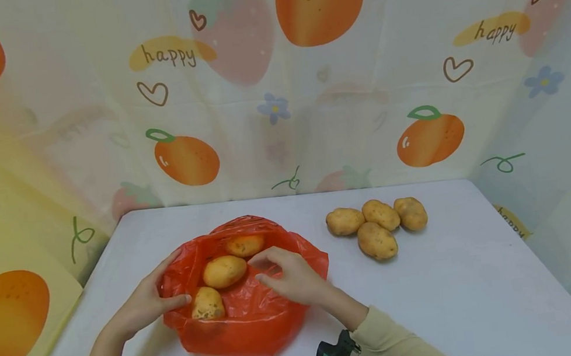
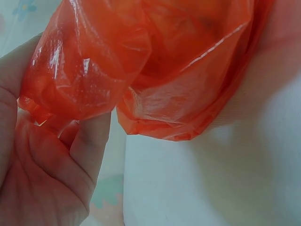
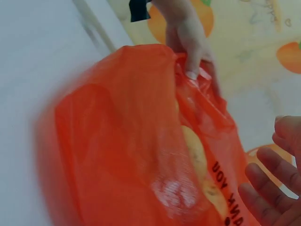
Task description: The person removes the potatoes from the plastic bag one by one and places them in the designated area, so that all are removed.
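A red plastic bag (image 1: 245, 338) sits on the table with its mouth spread, and three potatoes lie inside: a middle potato (image 1: 224, 272), a far potato (image 1: 245, 245) and a near potato (image 1: 207, 304). My left hand (image 1: 143, 300) holds the bag's left rim, thumb on the inner side and fingers outside. In the left wrist view the bag's crumpled film (image 2: 84, 70) bunches between thumb and fingers. Over the right part of the bag's mouth is my right hand (image 1: 294, 277), fingers loosely bent with nothing between them. The right wrist view shows its fingers (image 3: 265, 188) apart, beside the bag's printed side.
Several potatoes (image 1: 377, 241) lie in a cluster on the white table (image 1: 462, 287), to the right of the bag and further back. A fruit-patterned cloth (image 1: 281, 143) hangs behind the table and along both sides.
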A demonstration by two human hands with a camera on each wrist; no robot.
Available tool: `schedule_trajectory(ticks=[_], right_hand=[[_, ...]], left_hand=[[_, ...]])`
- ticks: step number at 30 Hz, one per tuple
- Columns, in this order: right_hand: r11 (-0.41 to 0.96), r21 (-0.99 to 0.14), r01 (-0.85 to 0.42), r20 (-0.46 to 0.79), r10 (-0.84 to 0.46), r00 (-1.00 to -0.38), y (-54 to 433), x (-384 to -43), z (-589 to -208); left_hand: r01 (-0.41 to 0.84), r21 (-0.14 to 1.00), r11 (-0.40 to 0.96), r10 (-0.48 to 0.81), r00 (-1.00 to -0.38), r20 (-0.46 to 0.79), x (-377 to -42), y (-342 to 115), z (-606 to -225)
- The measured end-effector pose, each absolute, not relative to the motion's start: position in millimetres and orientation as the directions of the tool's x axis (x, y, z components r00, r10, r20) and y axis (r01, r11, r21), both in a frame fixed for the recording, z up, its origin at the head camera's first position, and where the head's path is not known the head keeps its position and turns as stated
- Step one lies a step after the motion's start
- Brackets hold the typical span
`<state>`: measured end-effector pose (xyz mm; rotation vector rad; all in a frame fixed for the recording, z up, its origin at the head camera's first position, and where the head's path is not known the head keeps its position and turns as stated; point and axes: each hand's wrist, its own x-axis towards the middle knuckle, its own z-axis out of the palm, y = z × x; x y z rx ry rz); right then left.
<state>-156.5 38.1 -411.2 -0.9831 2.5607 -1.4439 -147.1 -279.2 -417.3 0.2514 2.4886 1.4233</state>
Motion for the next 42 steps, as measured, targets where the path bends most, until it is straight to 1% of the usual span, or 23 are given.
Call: schedule_trajectory(ticks=[5, 12, 21, 36, 42], right_hand=[[0.351, -0.809, -0.472, 0.221, -0.562, -0.797, 28.3, -156.5, -417.6], [0.337, -0.809, -0.482, 0.216, -0.593, -0.776, 14.3, -156.5, -423.0], [0.367, -0.839, -0.403, 0.116, -0.602, -0.790, -4.9, -155.9, -432.1], [0.408, -0.829, -0.383, 0.049, -0.628, -0.777, -29.8, -157.7, -439.9], [0.439, -0.793, -0.422, 0.049, -0.644, -0.763, -37.6, -156.8, -446.5]], left_hand=[[0.027, 0.862, 0.506, 0.278, -0.951, -0.133, -146.6, -281.3, -417.6], [0.031, 0.860, 0.509, 0.278, -0.952, -0.130, -146.4, -282.8, -418.5], [0.021, 0.852, 0.524, 0.265, -0.954, -0.139, -145.6, -283.8, -417.6], [0.035, 0.857, 0.515, 0.270, -0.955, -0.124, -145.0, -286.1, -421.9], [0.059, 0.853, 0.518, 0.277, -0.955, -0.102, -144.6, -286.0, -423.9]])
